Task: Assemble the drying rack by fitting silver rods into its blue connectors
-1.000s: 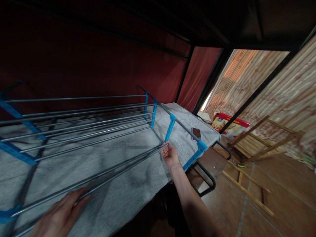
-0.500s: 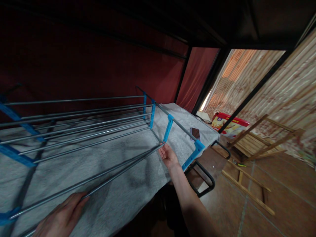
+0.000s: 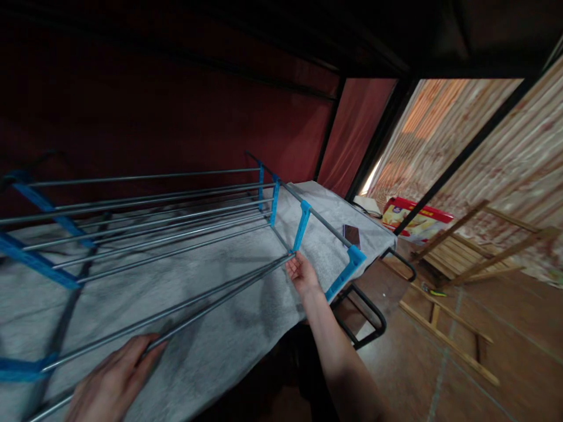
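Note:
A rack of grey metal tubes and blue plastic brackets lies across the cloth-covered surface. My left hand (image 3: 116, 375) is closed round a loose-looking metal tube (image 3: 206, 313) at the lower left. That tube slants up to the right, close beside another tube (image 3: 153, 319). My right hand (image 3: 302, 273) pinches the tube's far end, just under a blue bracket (image 3: 301, 225); whether the end sits in the bracket is hidden by the fingers. A further blue bracket (image 3: 349, 271) stands to the right of this hand.
Grey cloth (image 3: 237, 316) covers the surface. A phone (image 3: 351, 235) lies on it at the right. Black metal loops (image 3: 372, 328) stick out at its edge. On the floor are a wooden frame (image 3: 448, 340), a wooden chair-like piece (image 3: 466, 252) and a red-and-yellow box (image 3: 413, 220).
The whole view has shifted slightly, so the rack and hands sit a little further right. Both hands keep their hold on the tube.

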`<state>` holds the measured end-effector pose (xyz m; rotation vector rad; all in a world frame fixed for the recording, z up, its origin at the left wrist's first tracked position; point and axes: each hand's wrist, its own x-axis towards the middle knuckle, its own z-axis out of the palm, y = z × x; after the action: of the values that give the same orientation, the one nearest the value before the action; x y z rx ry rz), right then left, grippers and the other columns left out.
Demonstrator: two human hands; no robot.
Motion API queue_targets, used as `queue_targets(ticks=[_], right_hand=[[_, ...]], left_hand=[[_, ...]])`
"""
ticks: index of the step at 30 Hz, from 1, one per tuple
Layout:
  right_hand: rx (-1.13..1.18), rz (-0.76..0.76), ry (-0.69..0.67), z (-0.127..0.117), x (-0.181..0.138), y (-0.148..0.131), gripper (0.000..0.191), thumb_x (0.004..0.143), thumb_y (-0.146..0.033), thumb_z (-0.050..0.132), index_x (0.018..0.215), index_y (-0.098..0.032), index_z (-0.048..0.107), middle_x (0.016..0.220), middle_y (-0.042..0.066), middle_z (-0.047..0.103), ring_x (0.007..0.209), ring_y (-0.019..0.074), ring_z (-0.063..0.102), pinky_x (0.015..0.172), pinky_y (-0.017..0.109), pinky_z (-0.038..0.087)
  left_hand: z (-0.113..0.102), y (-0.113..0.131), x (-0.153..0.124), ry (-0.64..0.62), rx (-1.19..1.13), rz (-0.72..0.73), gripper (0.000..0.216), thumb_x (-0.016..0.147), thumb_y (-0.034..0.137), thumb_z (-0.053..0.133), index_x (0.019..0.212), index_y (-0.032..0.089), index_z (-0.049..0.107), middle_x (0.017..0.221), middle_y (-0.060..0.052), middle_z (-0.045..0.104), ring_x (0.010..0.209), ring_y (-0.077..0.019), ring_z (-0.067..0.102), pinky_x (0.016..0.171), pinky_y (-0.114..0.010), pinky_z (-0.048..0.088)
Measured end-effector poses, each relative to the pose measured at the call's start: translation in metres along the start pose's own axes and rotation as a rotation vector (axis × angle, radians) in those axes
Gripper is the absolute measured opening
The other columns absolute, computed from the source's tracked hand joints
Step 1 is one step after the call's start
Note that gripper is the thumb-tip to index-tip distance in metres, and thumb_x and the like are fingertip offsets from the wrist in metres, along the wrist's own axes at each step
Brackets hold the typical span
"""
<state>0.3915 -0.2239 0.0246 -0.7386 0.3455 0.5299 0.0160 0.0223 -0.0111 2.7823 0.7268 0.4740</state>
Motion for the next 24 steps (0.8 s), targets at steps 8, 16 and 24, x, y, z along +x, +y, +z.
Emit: queue_targets(ticks=[8, 16, 24], right_hand=[[-0.082, 0.008, -0.028, 0.001, 0.005, -0.016, 0.015, 0.100, -0.023, 0.062, 0.086, -0.022, 0.067, 0.070, -0.001, 0.075, 0.060, 0.0120, 0.071, 0.062, 0.022, 0.061], [-0.079, 0.043, -0.024, -0.001, 0.007, -0.020, 0.025, 0.103, -0.023, 0.049, 0.088, -0.021, 0.068, 0.072, 0.002, 0.076, 0.062, 0.0132, 0.072, 0.062, 0.024, 0.061], [-0.041, -0.062, 0.019, -0.011, 0.016, -0.027, 0.024, 0.094, -0.017, 0.049, 0.074, -0.022, 0.061, 0.061, -0.002, 0.068, 0.051, 0.0109, 0.064, 0.051, 0.020, 0.053]], left_hand=[[-0.023, 0.043, 0.017, -0.072, -0.056, -0.013, 0.045, 0.096, 0.061, 0.046, 0.109, 0.027, 0.073, 0.107, -0.004, 0.083, 0.091, -0.0264, 0.081, 0.081, -0.034, 0.064], [-0.022, 0.044, 0.013, -0.088, -0.030, -0.135, 0.040, 0.097, 0.055, 0.045, 0.109, 0.028, 0.071, 0.101, -0.002, 0.083, 0.088, -0.0258, 0.080, 0.072, -0.032, 0.060], [-0.030, 0.050, 0.015, -0.062, 0.055, -0.118, 0.043, 0.099, 0.058, 0.041, 0.104, 0.027, 0.071, 0.095, -0.003, 0.081, 0.086, -0.0252, 0.078, 0.071, -0.033, 0.055]])
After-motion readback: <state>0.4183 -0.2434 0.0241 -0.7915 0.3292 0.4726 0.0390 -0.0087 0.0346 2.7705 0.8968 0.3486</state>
